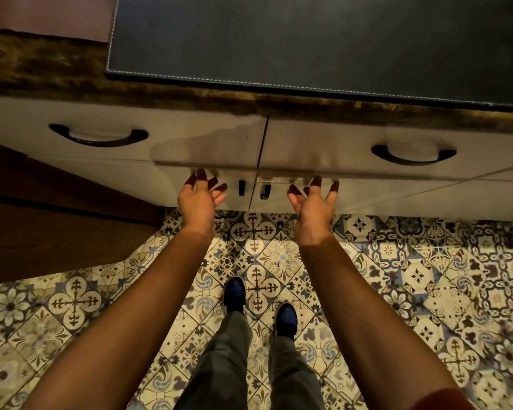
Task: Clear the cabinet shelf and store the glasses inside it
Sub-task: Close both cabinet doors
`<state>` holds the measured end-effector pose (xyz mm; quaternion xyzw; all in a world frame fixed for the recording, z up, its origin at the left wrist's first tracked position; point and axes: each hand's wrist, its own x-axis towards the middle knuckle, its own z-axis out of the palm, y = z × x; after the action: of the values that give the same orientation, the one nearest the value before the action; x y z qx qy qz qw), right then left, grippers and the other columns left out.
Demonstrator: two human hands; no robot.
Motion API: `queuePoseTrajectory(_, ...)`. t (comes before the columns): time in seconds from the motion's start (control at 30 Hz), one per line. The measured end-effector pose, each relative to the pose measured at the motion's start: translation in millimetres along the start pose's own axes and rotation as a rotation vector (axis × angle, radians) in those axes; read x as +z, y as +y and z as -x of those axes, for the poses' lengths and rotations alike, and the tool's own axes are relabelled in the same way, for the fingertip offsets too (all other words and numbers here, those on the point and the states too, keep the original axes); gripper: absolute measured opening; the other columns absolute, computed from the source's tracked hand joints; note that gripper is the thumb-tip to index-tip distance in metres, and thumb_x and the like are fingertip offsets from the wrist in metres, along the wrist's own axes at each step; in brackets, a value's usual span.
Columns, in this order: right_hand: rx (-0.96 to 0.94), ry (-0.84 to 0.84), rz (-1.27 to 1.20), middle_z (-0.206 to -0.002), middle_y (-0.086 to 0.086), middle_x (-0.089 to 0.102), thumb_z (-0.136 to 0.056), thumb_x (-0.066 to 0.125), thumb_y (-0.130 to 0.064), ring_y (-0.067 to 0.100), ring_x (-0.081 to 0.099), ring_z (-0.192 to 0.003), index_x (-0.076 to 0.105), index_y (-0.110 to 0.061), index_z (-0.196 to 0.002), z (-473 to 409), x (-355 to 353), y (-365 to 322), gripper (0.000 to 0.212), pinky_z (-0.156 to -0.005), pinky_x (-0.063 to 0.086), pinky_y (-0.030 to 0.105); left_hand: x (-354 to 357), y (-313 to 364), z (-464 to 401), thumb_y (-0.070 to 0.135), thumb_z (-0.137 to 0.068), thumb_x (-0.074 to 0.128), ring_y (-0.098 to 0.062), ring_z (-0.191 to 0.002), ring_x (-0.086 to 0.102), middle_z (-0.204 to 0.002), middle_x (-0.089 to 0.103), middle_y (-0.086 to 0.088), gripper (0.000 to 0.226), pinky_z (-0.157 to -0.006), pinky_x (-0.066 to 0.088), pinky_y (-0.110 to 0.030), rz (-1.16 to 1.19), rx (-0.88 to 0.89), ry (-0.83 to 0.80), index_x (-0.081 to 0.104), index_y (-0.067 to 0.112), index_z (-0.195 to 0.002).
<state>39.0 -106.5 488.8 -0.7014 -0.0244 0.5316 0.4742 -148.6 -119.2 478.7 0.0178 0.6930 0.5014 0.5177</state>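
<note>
Cabinet doors (249, 184), shut, stiff and hinged: your left hand (200, 199) and right hand (311, 204) hover below them, grip apart and empty; take the small dark pulls (242, 187).

Glossy cabinet fronts, matt leather mat, patterned tile underfoot.

My bare left hand (200, 199) and right hand (312, 202) reach with fingers spread toward smooth, pale cabinet doors (382, 193) with a faint sheen, like painted or laminated board. The drawer fronts (190, 137) above share that finish and carry dark, curved metal handles (98, 137). The countertop (42, 69) looks like mottled brown stone, polished. On it lies a dark mat (308, 37), matt and leather-like, edged in white stitching. The floor tiles (397, 276) look ceramic, printed and slightly glossy. My trousers (225, 365) are dull woven cloth.
</note>
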Motion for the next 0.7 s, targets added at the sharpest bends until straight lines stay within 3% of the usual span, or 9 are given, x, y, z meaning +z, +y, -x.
queuePoseTrajectory(0.23,0.039,0.034,-0.023,-0.153,0.009,0.045,-0.106,0.042,-0.014,0.023,0.072,-0.099,0.016,-0.042,-0.157,-6.4,5.7,-1.7,0.064,-0.09,0.061,0.037,0.3,-0.8,-6.4,0.019,-0.106,0.037,-0.024,-0.099,0.072,-0.115,0.066,-0.013,0.027,-0.096,0.057,-0.042,-0.023,-0.006,0.031,0.049,0.013,-0.13)
queuePoseTrajectory(0.3,0.047,0.04,-0.026,-0.152,0.009,0.047,-0.106,0.041,-0.013,0.023,0.073,-0.098,0.016,-0.042,-0.157,-7.2,7.3,-2.4,0.064,-0.09,0.06,0.038,0.8,-0.9,-5.9,0.017,-0.106,0.035,-0.027,-0.101,0.071,-0.123,0.063,-0.014,0.026,-0.095,0.057,-0.042,-0.01,0.002,0.034,0.047,0.015,-0.129)
queuePoseTrajectory(0.43,0.083,0.043,-0.05,-0.152,0.007,0.048,-0.107,0.037,-0.011,0.025,0.073,-0.098,0.015,-0.045,-0.157,-8.6,11.6,-5.9,0.064,-0.093,0.059,0.042,1.9,-1.1,-4.8,0.015,-0.107,0.033,-0.028,-0.1,0.072,-0.133,0.058,-0.013,0.038,-0.088,0.06,-0.036,-0.013,0.013,0.026,0.039,0.009,-0.143)
queuePoseTrajectory(0.53,0.08,0.042,-0.021,-0.151,0.01,0.048,-0.106,0.038,-0.011,0.024,0.073,-0.098,0.014,-0.043,-0.157,-8.3,9.3,-5.8,0.064,-0.089,0.06,0.037,3.4,-1.8,-4.4,0.016,-0.107,0.033,-0.027,-0.098,0.073,-0.132,0.059,-0.015,0.038,-0.089,0.06,-0.037,-0.011,-0.006,0.022,0.039,0.009,-0.143)
queuePoseTrajectory(0.7,0.058,0.019,-0.02,-0.149,0.01,0.05,-0.106,0.04,-0.013,0.022,0.074,-0.097,0.014,-0.04,-0.158,-8.1,7.2,-6.1,0.064,-0.089,0.061,0.036,3.6,-2.2,-3.0,0.018,-0.106,0.035,-0.023,-0.086,0.076,-0.129,0.06,-0.016,0.039,-0.074,0.063,-0.029,-0.009,0.008,0.039,0.038,0.007,-0.144)
